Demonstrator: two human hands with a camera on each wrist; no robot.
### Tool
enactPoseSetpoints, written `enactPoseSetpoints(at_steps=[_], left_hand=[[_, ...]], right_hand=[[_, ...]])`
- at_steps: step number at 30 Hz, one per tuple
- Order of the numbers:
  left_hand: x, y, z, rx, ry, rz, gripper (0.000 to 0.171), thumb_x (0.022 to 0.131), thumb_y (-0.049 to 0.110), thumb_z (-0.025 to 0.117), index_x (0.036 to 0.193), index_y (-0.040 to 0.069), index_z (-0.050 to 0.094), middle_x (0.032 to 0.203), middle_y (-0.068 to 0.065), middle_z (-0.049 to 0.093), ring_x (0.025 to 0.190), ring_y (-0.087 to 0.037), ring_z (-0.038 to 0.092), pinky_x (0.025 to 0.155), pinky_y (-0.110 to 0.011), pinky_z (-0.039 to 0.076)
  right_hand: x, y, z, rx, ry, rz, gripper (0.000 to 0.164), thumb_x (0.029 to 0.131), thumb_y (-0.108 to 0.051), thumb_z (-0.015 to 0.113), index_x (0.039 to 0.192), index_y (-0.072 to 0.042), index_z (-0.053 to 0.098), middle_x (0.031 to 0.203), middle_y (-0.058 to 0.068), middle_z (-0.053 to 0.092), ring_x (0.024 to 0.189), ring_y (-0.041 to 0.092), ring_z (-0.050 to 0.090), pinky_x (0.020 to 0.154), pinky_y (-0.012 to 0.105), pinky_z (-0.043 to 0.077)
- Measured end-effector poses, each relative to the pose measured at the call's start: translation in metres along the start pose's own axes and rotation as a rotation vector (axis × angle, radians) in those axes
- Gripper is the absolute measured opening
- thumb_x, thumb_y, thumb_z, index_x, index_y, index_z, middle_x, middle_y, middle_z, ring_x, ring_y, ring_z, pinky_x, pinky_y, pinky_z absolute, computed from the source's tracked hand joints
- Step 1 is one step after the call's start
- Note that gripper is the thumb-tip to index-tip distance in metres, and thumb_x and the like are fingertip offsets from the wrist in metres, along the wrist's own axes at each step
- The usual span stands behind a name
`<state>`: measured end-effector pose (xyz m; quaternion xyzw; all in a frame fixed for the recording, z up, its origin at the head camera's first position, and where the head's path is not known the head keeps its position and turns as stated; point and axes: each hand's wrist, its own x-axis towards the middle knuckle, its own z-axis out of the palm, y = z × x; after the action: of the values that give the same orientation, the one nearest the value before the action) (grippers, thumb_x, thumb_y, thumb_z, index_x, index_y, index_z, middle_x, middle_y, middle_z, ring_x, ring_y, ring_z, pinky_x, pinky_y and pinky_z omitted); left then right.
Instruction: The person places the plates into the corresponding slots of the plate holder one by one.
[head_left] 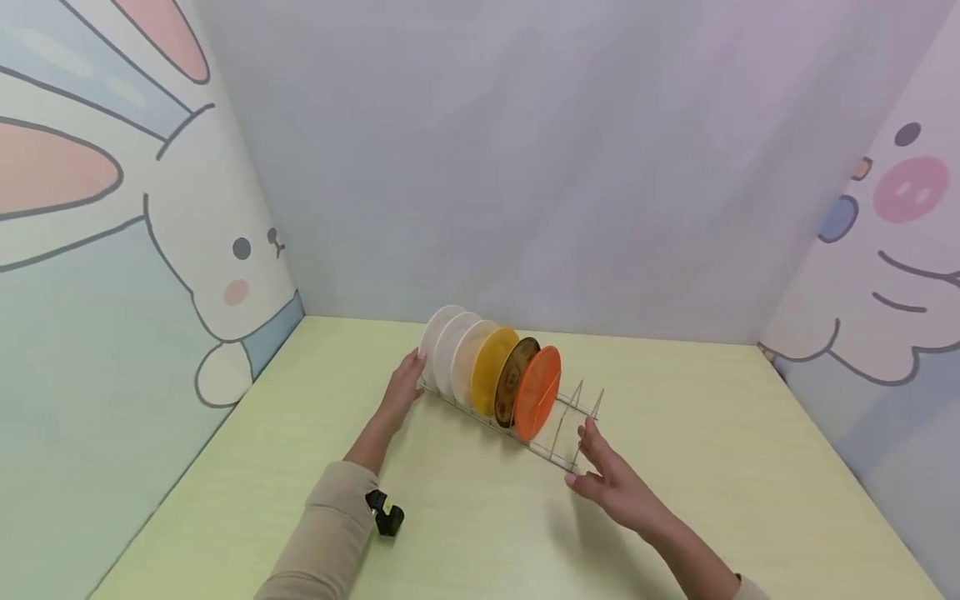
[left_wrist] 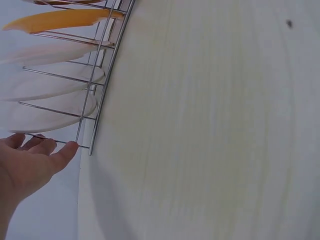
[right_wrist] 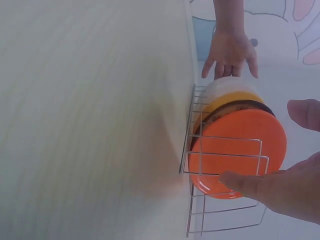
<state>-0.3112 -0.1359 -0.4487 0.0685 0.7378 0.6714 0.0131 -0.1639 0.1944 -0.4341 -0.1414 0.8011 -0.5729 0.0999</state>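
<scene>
A wire dish rack point(head_left: 540, 451) slants across the table with plates standing on edge in it. From left to right come two white plates point(head_left: 432, 337), a pale peach plate point(head_left: 462, 371), a yellow plate point(head_left: 486, 375), a dark brown patterned plate point(head_left: 510, 379) and an orange plate point(head_left: 537, 393). My left hand point(head_left: 401, 387) is at the rack's left end, fingertips touching the end wire beside the outermost white plate. At the opposite end, my right hand point(head_left: 611, 487) has thumb and fingers spread, fingertips right at the last wires. Vacant slots lie between it and the orange plate.
The pale yellow table point(head_left: 465, 517) meets a grey back wall point(head_left: 510, 167). Side panels bear a cartoon rabbit point(head_left: 225, 250) on the left and a pig point(head_left: 885, 250) on the right. A small black clip-like device point(head_left: 388, 518) shows beside the left sleeve point(head_left: 326, 525).
</scene>
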Motion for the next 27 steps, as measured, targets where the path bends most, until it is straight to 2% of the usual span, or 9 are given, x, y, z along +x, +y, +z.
enactPoseSetpoints(at_steps=[3, 6, 11, 13, 18, 21, 27], left_hand=[[-0.008, -0.009, 0.005, 0.1, 0.068, 0.059, 0.062, 0.099, 0.045, 0.035, 0.147, 0.008, 0.022, 0.148, -0.013, 0.026, 0.134, -0.032, 0.024, 0.104, -0.052, 0.023], [-0.028, -0.006, 0.017, 0.201, 0.11, 0.116, 0.062, 0.098, 0.042, 0.037, 0.148, 0.01, 0.021, 0.15, -0.01, 0.023, 0.136, -0.03, 0.02, 0.107, -0.051, 0.017], [-0.05, -0.001, 0.039, 0.252, 0.162, 0.167, 0.064, 0.098, 0.04, 0.04, 0.148, 0.006, 0.018, 0.153, -0.013, 0.01, 0.138, -0.031, 0.008, 0.108, -0.051, 0.01], [-0.054, -0.001, 0.046, 0.248, 0.168, 0.165, 0.065, 0.098, 0.039, 0.04, 0.148, 0.004, 0.017, 0.153, -0.015, 0.009, 0.138, -0.03, 0.007, 0.108, -0.05, 0.01], [-0.055, -0.002, 0.059, 0.253, 0.125, 0.136, 0.069, 0.098, 0.043, 0.04, 0.148, 0.003, 0.016, 0.152, -0.016, 0.012, 0.137, -0.03, 0.011, 0.108, -0.046, 0.012], [-0.054, -0.003, 0.06, 0.276, 0.128, 0.131, 0.069, 0.097, 0.043, 0.041, 0.147, 0.002, 0.017, 0.151, -0.016, 0.014, 0.137, -0.03, 0.014, 0.108, -0.046, 0.014], [-0.048, -0.005, 0.058, 0.267, 0.129, 0.17, 0.071, 0.097, 0.042, 0.042, 0.148, 0.002, 0.014, 0.151, -0.016, 0.016, 0.136, -0.031, 0.016, 0.108, -0.046, 0.015]], right_hand=[[0.001, 0.002, -0.008, -0.054, 0.06, -0.032, 0.079, 0.093, -0.015, 0.058, 0.146, 0.003, 0.003, 0.15, 0.025, 0.008, 0.133, 0.043, 0.014, 0.1, 0.055, 0.024], [0.008, 0.005, -0.022, -0.088, 0.143, -0.056, 0.074, 0.094, -0.016, 0.057, 0.145, 0.007, 0.009, 0.148, 0.027, 0.01, 0.132, 0.046, 0.017, 0.101, 0.056, 0.023], [0.035, 0.009, -0.045, -0.108, 0.228, -0.071, 0.073, 0.096, -0.021, 0.054, 0.146, 0.004, 0.007, 0.149, 0.026, 0.009, 0.134, 0.044, 0.013, 0.102, 0.059, 0.018], [0.047, 0.013, -0.051, -0.119, 0.222, -0.075, 0.072, 0.097, -0.024, 0.052, 0.147, 0.002, 0.007, 0.15, 0.024, 0.008, 0.134, 0.043, 0.011, 0.102, 0.059, 0.016], [0.068, 0.023, -0.055, -0.158, 0.15, -0.065, 0.067, 0.098, -0.028, 0.049, 0.146, 0.003, 0.015, 0.149, 0.025, 0.014, 0.133, 0.044, 0.013, 0.102, 0.059, 0.019], [0.072, 0.026, -0.056, -0.18, 0.113, -0.062, 0.065, 0.098, -0.028, 0.048, 0.145, 0.005, 0.018, 0.147, 0.027, 0.017, 0.132, 0.046, 0.015, 0.101, 0.058, 0.023], [0.068, 0.025, -0.056, -0.172, 0.079, -0.093, 0.064, 0.099, -0.027, 0.046, 0.144, 0.007, 0.015, 0.147, 0.026, 0.018, 0.131, 0.045, 0.021, 0.1, 0.056, 0.026]])
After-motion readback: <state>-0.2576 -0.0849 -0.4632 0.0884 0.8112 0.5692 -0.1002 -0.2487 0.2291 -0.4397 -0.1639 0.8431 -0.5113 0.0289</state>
